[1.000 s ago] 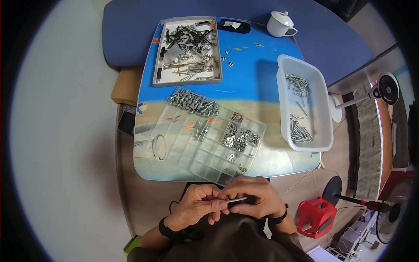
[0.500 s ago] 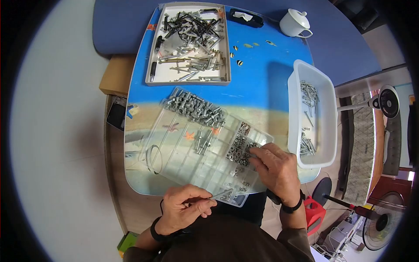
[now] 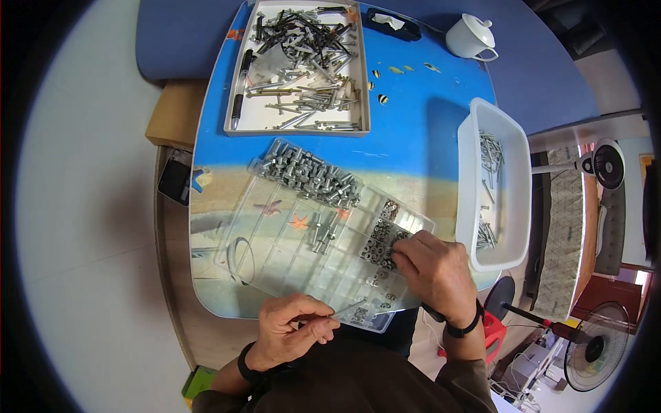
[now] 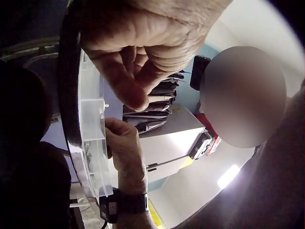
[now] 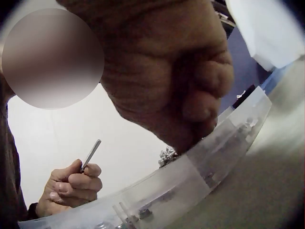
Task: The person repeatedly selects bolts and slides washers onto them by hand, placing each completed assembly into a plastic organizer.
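Between its thumb and fingers my left hand (image 3: 292,332) pinches a long thin metal bolt (image 3: 350,308); its shaft points up out of the grip in the right wrist view. Below them lies a clear plastic compartment box (image 3: 330,275) holding nuts and washers (image 3: 375,249). My right hand (image 3: 439,275) reaches down into a compartment at the box's right side, fingers bent and their tips hidden among the small nuts. I cannot tell whether they hold one. Two or three bolts (image 3: 323,230) lie in the middle of the box.
A heap of short bolts (image 3: 310,173) fills the box's far end. Behind it, a shallow white tray (image 3: 229,113) contains screws and a pen. At right, a white plastic tub (image 3: 506,251) contains long bolts. A lidded white cup (image 3: 468,36) stands at the back.
The hands were together at the table's near edge, working on the bolt. Since then the right hand has moved forward and right into the nut compartments, while the left has kept the bolt.
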Demonstrator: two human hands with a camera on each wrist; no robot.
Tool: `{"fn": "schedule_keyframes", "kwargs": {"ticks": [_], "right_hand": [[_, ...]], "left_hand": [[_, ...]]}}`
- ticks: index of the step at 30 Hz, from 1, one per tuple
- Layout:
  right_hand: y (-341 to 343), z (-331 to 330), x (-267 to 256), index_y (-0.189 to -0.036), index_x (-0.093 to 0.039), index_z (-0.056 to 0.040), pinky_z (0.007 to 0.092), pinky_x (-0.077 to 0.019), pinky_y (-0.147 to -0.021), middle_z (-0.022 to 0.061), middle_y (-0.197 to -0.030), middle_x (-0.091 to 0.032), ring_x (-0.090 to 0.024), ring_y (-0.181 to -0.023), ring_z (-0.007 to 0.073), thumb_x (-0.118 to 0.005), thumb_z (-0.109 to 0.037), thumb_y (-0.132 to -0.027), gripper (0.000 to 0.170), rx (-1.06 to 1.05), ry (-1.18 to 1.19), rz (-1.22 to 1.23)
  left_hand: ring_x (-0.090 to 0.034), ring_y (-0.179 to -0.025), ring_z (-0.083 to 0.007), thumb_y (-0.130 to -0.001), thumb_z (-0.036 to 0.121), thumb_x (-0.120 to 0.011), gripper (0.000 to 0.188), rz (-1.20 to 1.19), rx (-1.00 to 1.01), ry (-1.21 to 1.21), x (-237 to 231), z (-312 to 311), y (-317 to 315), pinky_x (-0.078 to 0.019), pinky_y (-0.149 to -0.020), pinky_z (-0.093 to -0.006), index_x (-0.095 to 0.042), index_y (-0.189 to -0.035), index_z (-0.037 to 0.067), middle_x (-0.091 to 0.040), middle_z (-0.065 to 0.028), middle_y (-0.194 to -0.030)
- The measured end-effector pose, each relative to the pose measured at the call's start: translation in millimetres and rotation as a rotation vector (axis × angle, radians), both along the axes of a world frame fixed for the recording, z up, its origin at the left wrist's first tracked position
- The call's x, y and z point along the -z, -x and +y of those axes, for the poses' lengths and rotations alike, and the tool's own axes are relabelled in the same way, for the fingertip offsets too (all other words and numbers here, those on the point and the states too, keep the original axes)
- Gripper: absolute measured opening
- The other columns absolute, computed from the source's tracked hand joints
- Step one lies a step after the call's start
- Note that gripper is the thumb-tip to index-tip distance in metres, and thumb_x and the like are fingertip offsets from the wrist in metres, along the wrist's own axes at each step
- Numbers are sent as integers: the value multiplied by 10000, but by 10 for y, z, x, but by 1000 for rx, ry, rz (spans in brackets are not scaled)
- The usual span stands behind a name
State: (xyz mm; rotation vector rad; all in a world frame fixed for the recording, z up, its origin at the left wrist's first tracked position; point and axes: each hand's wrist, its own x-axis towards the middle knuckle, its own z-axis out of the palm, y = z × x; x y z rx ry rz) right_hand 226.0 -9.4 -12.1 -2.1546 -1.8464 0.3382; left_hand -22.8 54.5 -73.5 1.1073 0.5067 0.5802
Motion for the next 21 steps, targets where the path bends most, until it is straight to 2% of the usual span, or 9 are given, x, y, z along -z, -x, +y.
{"fn": "schedule_keyframes", "kwargs": {"ticks": [2,4,7,11,13,21], "right_hand": [[10,-25,14,-875,-689,-75,370,-513,-548,64,-783,-669,-663,-659,265,-734,-84,-782,104,-13,7,-36],[-15,-79,43,-992,-615,3,334,-507,-516,115,-862,-593,-646,-626,227,-651,-51,-747,254,-199,100,-204],[11,-100,14,-1030,-591,45,316,-510,-521,129,-908,-564,-637,-622,197,-620,-59,-717,331,-296,110,-336],[-7,-127,59,-966,-624,13,328,-520,-536,103,-916,-588,-661,-688,196,-684,-8,-779,198,-280,62,-314],[-12,-118,49,-998,-614,14,334,-526,-548,105,-914,-588,-661,-684,213,-689,2,-756,253,-262,27,-265],[-33,-94,54,-1037,-607,-11,365,-526,-554,108,-909,-624,-664,-685,262,-699,18,-718,334,-233,16,-174]], "left_hand": [[-716,-663,-155,-904,-14,-681,89,-15,-1,-4,16,2,9,-577,-540,-236,-649,-975,-56,-706,-126,-801],[-718,-655,-153,-900,-11,-686,91,-20,5,-20,21,6,9,-573,-536,-232,-649,-971,-54,-706,-123,-795],[-719,-650,-152,-895,-10,-691,89,-17,-5,-21,40,-4,22,-571,-537,-230,-650,-962,-49,-708,-115,-781],[-715,-637,-150,-893,-10,-691,89,-28,-15,-34,41,9,20,-563,-530,-229,-647,-959,-49,-709,-114,-768],[-695,-597,-176,-876,-71,-669,72,-27,9,-70,16,38,14,-560,-501,-259,-613,-921,-68,-695,-172,-739],[-697,-595,-166,-876,-61,-681,72,-70,-10,-86,61,34,19,-555,-491,-254,-617,-908,-70,-698,-166,-739]]}}
